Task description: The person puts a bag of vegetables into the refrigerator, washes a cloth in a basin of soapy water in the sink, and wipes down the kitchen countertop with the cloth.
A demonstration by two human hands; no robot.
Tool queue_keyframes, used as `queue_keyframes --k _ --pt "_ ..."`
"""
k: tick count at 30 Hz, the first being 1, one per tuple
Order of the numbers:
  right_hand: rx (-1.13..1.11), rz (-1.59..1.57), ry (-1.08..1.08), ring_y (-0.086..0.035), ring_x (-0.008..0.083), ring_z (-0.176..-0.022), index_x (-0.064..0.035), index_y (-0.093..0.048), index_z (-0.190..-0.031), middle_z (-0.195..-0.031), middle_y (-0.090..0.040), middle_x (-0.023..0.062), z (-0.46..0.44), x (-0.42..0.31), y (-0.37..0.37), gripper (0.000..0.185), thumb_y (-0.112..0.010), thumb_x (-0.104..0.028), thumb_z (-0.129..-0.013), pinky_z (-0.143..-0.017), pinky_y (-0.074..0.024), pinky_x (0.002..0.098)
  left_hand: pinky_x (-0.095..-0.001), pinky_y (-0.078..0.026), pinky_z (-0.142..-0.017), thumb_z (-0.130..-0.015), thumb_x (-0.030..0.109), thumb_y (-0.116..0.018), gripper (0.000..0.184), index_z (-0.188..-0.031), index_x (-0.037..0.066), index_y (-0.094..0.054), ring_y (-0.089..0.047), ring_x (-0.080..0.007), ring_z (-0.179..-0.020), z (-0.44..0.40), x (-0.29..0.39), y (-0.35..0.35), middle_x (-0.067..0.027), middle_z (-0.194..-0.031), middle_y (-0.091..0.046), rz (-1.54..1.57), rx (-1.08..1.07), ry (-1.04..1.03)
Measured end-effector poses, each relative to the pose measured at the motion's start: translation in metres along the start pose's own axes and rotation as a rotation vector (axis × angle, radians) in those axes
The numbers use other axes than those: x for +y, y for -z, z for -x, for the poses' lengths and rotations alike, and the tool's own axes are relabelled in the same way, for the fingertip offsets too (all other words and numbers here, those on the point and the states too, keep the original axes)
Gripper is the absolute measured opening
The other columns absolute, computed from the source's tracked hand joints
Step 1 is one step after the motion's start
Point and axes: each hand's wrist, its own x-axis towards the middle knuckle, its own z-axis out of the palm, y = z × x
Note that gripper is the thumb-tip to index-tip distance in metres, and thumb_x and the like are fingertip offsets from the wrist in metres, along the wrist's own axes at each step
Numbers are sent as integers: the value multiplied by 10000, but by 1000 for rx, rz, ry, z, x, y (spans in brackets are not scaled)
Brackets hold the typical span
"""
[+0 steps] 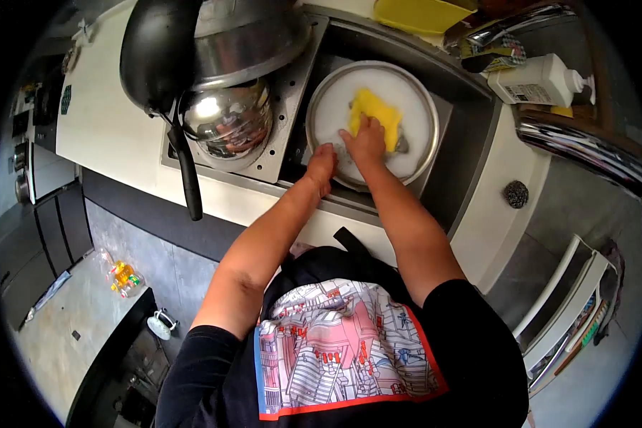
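A round metal basin (430,107) full of white suds sits in the dark sink (471,135). My left hand (322,170) is closed on the basin's near-left rim. Inside the basin, my right hand (367,140) presses on a bunched yellow dishcloth (378,113), its fingertips on the cloth and the thumb out to the left. A small greyish patch shows beside the cloth, and I cannot make out what it is. Foam hides whatever lies under the surface.
Left of the sink, a black pan (157,57), a large metal pot (253,43) and a shiny metal bowl (228,118) crowd a perforated drainboard (282,121). On the right are a white pump bottle (535,82), a chrome faucet (585,153) and a dark scouring ball (515,193).
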Motion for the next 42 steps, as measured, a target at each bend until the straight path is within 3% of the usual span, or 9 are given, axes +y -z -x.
queue_keyframes --k 4,9,18,25,29,31,34,38,42 --pt "-734 -489 -351 -589 261 -918 -29 -583 -1105 -1079 -600 155 -17 52 -77 399 -630 -325 -841 -742 -495 370 -368 -432 -821 -955 420 -441 483 -1258 46 -468 -525 -210 -930 -21 -1 9 -94 -1065 -571 9 -51 115" --pt "-311 -1046 -1017 -586 234 -927 -20 -507 -1198 -1080 -582 116 -14 69 -34 317 -427 -116 -907 -755 -501 368 -432 -257 -1073 -935 593 -305 723 -1419 55 -297 -383 -284 -1271 -29 -12 -9 -128 -1410 -391 156 -136 29" --pt "-625 -1037 -353 -542 168 -1005 -8 -484 -1217 -1076 -572 63 61 -11 55 394 -555 -132 -850 -858 -429 285 -467 -358 -1014 -898 686 -214 744 -1298 115 -473 -519 -310 -1119 -26 18 -26 -125 -1242 -548 546 -357 317" --pt "-118 -476 311 -560 333 -587 -7 -540 -727 -663 -566 200 71 -66 63 236 -649 -195 -820 -562 -446 404 -394 -499 -846 -950 444 -447 421 -1147 86 -550 -611 -265 -949 -23 4 -7 -112 -1055 -629 489 -392 239" --pt "-92 -519 234 -604 398 -695 -42 -575 -764 -743 -614 205 50 -55 33 172 -633 -200 -796 -632 -472 462 -359 -488 -833 -972 363 -406 335 -1142 114 -551 -591 -242 -966 -123 -90 -11 -74 -1034 -622 827 -747 -75" --pt "5 -538 48 -563 401 -658 6 -573 -744 -719 -571 247 32 -46 21 216 -629 -191 -811 -610 -459 438 -349 -489 -824 -968 320 -412 296 -1098 107 -570 -604 -226 -942 -149 -98 5 -59 -987 -631 -39 -766 -579" --pt "-33 -408 -330 -599 366 -683 -3 -617 -772 -706 -606 230 -5 -24 14 230 -613 -223 -836 -649 -469 412 -379 -501 -837 -956 306 -435 290 -1073 89 -587 -619 -249 -950 -46 -11 -26 -99 -1013 -647 467 -525 150" --pt "18 -518 -801 -570 350 -1027 22 -470 -1254 -1194 -548 236 -37 105 -38 484 -590 -276 -891 -886 -460 414 -367 -422 -954 -979 406 -388 426 -1248 100 -512 -532 -196 -1121 -10 22 -27 -73 -1214 -573 570 -267 69" --pt "197 -540 -570 -549 366 -1070 -13 -405 -1336 -1233 -516 244 -4 46 30 507 -568 -188 -889 -939 -433 435 -424 -341 -1028 -883 621 -440 667 -1355 151 -406 -452 -263 -1211 -2 41 -22 -86 -1361 -449 613 -203 161"
